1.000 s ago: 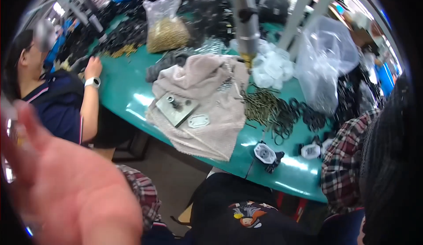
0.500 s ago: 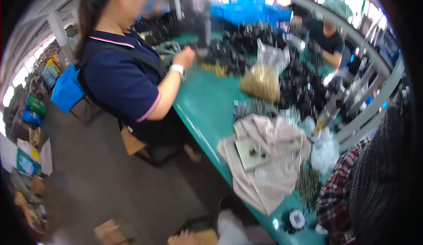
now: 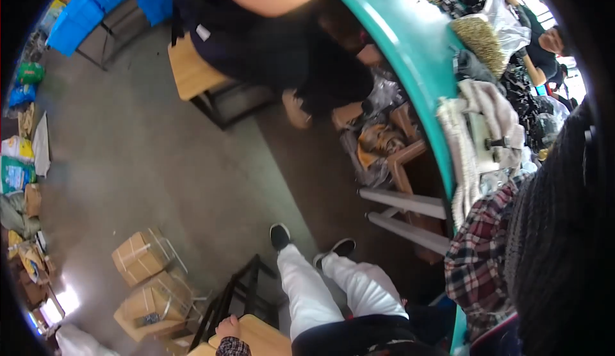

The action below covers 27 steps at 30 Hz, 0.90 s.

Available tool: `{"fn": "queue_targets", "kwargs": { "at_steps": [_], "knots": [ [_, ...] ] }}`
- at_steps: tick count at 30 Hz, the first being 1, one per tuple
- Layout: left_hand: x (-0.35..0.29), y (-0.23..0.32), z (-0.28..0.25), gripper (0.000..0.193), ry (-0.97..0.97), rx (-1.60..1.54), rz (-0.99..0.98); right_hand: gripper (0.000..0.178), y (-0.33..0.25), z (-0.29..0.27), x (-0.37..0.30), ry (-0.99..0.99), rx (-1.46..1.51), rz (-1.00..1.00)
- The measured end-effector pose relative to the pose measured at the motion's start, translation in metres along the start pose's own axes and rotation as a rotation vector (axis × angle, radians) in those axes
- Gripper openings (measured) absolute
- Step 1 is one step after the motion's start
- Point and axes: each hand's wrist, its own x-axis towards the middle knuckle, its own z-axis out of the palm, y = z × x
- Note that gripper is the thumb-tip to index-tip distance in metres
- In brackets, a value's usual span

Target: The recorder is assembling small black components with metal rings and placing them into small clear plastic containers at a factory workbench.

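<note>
At the lower edge, my left hand, in a dark checked cuff, is closed over the edge of a wooden stool with a black metal frame. Its fingers are partly hidden. My right hand is not in view. My legs in white trousers and dark shoes are to the right of the stool. Along the right, a green-topped table carries a beige cloth with a pale flat block on it. A plaid sleeve covers the table's near part.
A co-worker in dark clothes is by another wooden stool ahead. Strapped cardboard boxes stand at lower left. Blue bins line the far left. Pale table legs and a brown box are under the table.
The view has tilted down, bringing my legs and more floor into sight; the table and co-worker sit higher. My left hand stays on the stool and shows farther left.
</note>
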Motion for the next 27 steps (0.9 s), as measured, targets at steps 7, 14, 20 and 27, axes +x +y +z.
{"fn": "queue_targets", "kwargs": {
  "at_steps": [7, 14, 20, 27],
  "knots": [
    [0.028, -0.105, 0.037, 0.037, -0.039, -0.088, -0.051, 0.066, -0.034, 0.154, -0.012, -0.11, 0.105, 0.094],
    [0.05, -0.15, 0.028, 0.032, 0.036, -0.138, 0.008, 0.067, -0.086, 0.275, -0.011, -0.152, 0.259, 0.127],
    [0.062, -0.128, 0.001, 0.037, -0.044, -0.167, 0.065, 0.068, -0.119, 0.306, 0.009, -0.116, 0.301, 0.108],
    [-0.002, -0.036, 0.003, 0.029, 0.214, -0.362, 0.3, 0.069, -0.099, 0.153, 0.05, -0.055, 0.15, 0.043]
  ]
}}
